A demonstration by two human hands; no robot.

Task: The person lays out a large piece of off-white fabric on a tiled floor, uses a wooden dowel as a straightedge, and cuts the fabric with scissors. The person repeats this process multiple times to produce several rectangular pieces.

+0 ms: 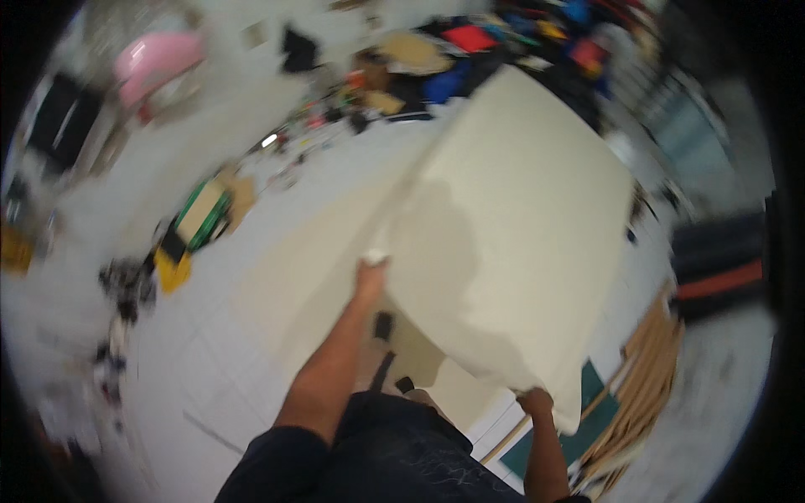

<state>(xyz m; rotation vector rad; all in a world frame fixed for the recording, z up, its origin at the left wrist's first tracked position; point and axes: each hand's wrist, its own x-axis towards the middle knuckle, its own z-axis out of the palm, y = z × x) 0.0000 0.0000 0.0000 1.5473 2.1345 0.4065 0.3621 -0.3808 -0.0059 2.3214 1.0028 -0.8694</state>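
While my left grip [371, 275] and right grip [537, 401] are each closed on its near edge, the cream sheet [528, 201] spans the centre and upper right of the frame. I judge it light, limp and prone to creasing, best held near the corners. Possible obstructions: a multicoloured heap [444, 81] at the top; a green mat [604, 407] and brown strips [654, 352], lower right.

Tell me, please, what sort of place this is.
Probably a workshop for fabric or sheet material, judging by the large cream sheet, the brown strips lying at right and the colourful pile beyond.
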